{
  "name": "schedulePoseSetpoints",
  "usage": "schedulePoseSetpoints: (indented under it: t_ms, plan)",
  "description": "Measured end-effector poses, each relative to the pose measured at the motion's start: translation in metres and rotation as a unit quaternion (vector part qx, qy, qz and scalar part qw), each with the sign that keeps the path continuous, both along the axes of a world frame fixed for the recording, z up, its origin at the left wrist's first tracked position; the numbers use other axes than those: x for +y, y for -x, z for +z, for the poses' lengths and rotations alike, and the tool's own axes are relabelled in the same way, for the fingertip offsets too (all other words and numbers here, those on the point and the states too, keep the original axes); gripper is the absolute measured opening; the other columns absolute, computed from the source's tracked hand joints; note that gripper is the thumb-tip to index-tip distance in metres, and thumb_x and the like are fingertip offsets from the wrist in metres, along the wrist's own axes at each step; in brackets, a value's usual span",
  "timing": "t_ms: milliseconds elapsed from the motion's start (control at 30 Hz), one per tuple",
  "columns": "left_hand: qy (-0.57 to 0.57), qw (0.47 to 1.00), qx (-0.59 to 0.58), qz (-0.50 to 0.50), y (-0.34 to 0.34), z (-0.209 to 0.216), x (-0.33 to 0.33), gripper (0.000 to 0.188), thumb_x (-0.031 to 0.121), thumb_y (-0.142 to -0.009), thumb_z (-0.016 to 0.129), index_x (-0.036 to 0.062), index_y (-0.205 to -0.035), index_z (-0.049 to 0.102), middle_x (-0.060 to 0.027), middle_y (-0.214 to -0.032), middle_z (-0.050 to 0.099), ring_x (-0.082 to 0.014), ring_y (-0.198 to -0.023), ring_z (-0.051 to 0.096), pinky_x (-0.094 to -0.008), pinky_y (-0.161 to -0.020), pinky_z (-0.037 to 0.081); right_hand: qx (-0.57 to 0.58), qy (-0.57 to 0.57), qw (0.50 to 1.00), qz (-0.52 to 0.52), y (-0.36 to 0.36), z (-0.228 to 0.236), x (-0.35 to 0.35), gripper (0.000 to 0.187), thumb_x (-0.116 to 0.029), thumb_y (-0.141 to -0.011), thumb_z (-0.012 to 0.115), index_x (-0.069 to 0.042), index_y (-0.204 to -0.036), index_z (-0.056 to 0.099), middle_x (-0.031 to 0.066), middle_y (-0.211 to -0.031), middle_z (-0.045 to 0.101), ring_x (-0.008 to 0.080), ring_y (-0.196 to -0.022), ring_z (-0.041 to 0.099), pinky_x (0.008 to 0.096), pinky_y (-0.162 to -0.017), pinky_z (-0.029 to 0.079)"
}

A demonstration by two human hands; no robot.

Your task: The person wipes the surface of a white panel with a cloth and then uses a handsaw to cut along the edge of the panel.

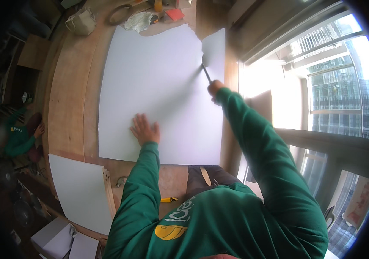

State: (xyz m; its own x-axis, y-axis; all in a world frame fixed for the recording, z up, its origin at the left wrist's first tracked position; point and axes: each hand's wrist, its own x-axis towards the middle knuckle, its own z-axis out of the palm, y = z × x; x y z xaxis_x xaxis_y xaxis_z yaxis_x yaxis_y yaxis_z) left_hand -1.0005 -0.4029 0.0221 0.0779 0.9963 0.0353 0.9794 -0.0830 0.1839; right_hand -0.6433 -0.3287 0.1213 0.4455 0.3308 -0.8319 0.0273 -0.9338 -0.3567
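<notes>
We see a large sheet (150,77) of smooth, matte white material lying flat, with straight sides and a near edge that runs straight. Its far edge is wavy, scooped into an uneven curve, and a ragged slit runs in from there toward us, parting a narrow strip (215,45) along the sheet's right side.

Our left hand (145,129) rests palm down on the near left part of the sheet, fingers spread and straight, holding nothing. Our right hand (215,88) is over the sheet's right side, its fingers curled tight around a slim, dark, rigid tool (207,74); we cannot make out the handle inside the fist. The tool's tip meets the sheet at the near end of the slit. Both our sleeves are soft green fabric.

Beneath the sheet and to its left we see a wooden table (69,95) with a brown grain and long straight seams. Beyond the sheet's far edge sit a slouching beige fabric bag (82,21), crumpled translucent plastic (138,21) and a flat red piece (175,14). Nearer than the sheet, to its left, lies a smooth white panel (78,192) with a raw wooden edge; just beyond the sheet's near edge, toward us, is a yellow tool (168,200). Well to the sheet's left, a co-worker (18,142) in green sits low.
</notes>
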Motion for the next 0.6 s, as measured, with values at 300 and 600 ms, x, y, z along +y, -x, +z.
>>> schedulePoseSetpoints:
  t_ms: [300, 600]
  plan:
    - [-0.03, 0.999, -0.017, -0.016, -0.001, 0.001, 0.0, 0.073, 0.046, -0.092, 0.057, 0.0095, -0.152, 0.038, -0.0123, -0.163, 0.027, -0.0336, -0.15, 0.024, -0.0628, -0.119, 0.014, -0.007, -0.016, 0.993, 0.115, -0.009, -0.015, 0.003, 0.025, -0.028, -0.098, 0.045, -0.009, -0.107, 0.06, 0.0111, -0.081, 0.061, 0.0241, -0.064, 0.061, 0.0412, -0.054, 0.052]
    - [-0.032, 0.999, -0.03, -0.021, -0.005, -0.003, 0.001, 0.073, 0.046, -0.091, 0.058, 0.0094, -0.152, 0.038, -0.0123, -0.163, 0.026, -0.0336, -0.15, 0.022, -0.0622, -0.119, 0.013, -0.017, -0.068, 0.992, 0.101, -0.031, 0.0, -0.013, 0.022, -0.028, -0.097, 0.045, -0.01, -0.103, 0.056, 0.0082, -0.075, 0.056, 0.0222, -0.059, 0.058, 0.0393, -0.052, 0.051]
